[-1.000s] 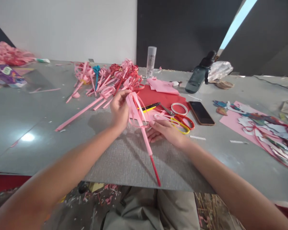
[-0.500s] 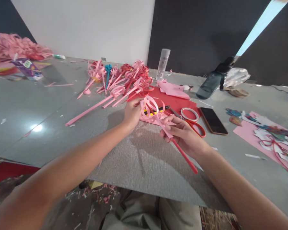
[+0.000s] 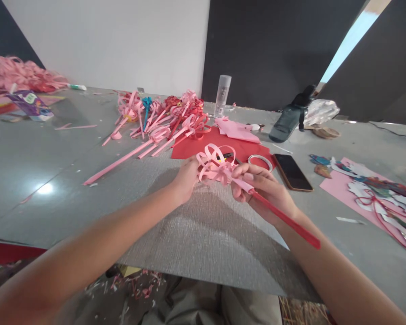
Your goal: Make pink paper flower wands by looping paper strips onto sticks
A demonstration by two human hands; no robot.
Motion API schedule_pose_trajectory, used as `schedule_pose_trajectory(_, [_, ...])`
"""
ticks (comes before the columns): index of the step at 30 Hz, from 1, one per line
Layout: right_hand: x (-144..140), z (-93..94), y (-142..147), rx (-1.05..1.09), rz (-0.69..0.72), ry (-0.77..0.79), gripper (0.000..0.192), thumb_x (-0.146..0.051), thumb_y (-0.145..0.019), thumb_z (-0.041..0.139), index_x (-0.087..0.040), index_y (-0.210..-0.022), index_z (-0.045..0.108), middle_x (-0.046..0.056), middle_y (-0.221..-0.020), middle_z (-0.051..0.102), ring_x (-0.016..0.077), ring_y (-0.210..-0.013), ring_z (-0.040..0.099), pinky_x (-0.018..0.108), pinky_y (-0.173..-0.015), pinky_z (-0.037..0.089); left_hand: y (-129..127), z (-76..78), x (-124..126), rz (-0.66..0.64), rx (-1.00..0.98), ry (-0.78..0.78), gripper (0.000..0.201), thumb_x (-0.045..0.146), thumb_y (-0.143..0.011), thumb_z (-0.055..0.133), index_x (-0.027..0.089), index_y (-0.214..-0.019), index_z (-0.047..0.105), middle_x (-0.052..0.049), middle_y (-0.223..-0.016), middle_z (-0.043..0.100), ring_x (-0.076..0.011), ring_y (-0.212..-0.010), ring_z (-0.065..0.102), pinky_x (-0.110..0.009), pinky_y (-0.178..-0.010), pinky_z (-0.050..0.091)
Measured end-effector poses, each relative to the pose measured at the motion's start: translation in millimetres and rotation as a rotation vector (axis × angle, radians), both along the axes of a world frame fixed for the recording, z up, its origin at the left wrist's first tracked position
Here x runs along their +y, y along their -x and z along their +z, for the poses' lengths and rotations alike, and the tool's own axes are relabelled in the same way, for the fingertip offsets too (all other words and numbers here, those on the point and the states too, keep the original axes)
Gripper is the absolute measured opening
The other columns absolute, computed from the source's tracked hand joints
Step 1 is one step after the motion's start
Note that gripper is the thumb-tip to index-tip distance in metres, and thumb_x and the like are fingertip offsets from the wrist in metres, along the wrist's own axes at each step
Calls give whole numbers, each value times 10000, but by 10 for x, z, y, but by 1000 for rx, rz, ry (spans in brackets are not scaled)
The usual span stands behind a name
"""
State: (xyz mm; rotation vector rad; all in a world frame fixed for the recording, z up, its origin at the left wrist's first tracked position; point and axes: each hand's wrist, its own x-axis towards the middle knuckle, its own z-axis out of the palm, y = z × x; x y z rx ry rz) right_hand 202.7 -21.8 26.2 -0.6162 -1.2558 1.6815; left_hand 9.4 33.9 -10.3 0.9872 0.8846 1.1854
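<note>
A pink paper flower [image 3: 212, 165] made of curled strips sits on a stem [image 3: 284, 218] that turns from pink to red. My right hand [image 3: 264, 189] grips the stem just below the flower head. My left hand [image 3: 186, 177] pinches the curled pink strips at the head's left side. Both hands hold it a little above a grey textured mat [image 3: 206, 239] on the table.
A heap of finished pink and red paper flowers [image 3: 162, 119] lies behind. A red sheet [image 3: 196, 145], tape roll [image 3: 260, 161], phone [image 3: 292, 171], clear bottle [image 3: 222, 95] and dark bottle [image 3: 289, 116] sit further back. Pink paper with coloured cut-outs [image 3: 375, 185] lies right.
My right hand took hold of the stem and lifted the flower off the mat. The stem swung from pointing toward me to pointing down-right. The hanging strips are now curled into loops.
</note>
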Motion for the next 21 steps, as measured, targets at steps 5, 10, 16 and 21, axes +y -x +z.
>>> schedule_pose_trajectory(5, [-48,16,48,-15,6,-104,74,-270,-880,750,-218,-893,800,-6,-704,684,82,-543,564,207,-520,483,-37,104,-120,-158,-67,76,157,318,-864,577,198,-768,607,-61,-866,670,-192,-843,631,-301,-750,493])
schedule_pose_trajectory(10, [-68,-37,53,-36,28,-147,91,-286,-912,741,-214,-926,795,-9,-657,677,71,-547,587,180,-537,461,-86,124,-172,-204,-99,57,163,346,-898,554,214,-821,611,-77,-994,717,-239,-1046,661,-331,-847,512])
schedule_pose_trajectory(16, [-57,-120,37,-114,11,-207,83,-281,-935,727,-240,-953,797,-12,-728,674,77,-586,598,193,-555,472,-127,152,-235,-178,-120,23,165,361,-843,589,200,-813,613,-81,-911,719,-241,-946,682,-314,-735,487])
schedule_pose_trajectory(21, [-70,-124,42,-148,-9,-230,94,-290,-945,715,-244,-950,797,-3,-740,676,97,-592,601,224,-559,476,-126,170,-239,-138,-111,-3,148,329,-806,626,211,-748,558,-36,-772,669,-215,-819,661,-298,-665,456])
